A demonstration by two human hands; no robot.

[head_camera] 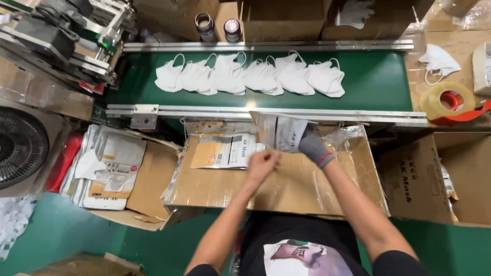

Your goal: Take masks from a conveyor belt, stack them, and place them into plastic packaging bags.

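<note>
Two hands over a cardboard box (pixel 215 186), gloved right hand (pixel 313 147) gripping a packaging pouch (pixel 279 132) half hiding its fingers, bare left hand (pixel 262 164) blurred, grip unclear, white masks (pixel 250 76) beyond.

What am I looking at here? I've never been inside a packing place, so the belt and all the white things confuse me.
This single picture comes from a camera worn on a person's head, looking down at their own two arms. The wide green strip is a conveyor belt between metal rails. On it lies a row of white face masks with ear loops, overlapping one another. Nearer the person is an open cardboard box used as a work surface, with a flat printed pouch lying on it. The right hand, in a grey glove, holds up another packaging pouch. The bare left hand reaches toward that pouch. A stack of more pouches sits at the left, and a roll of tape at the right.
</note>
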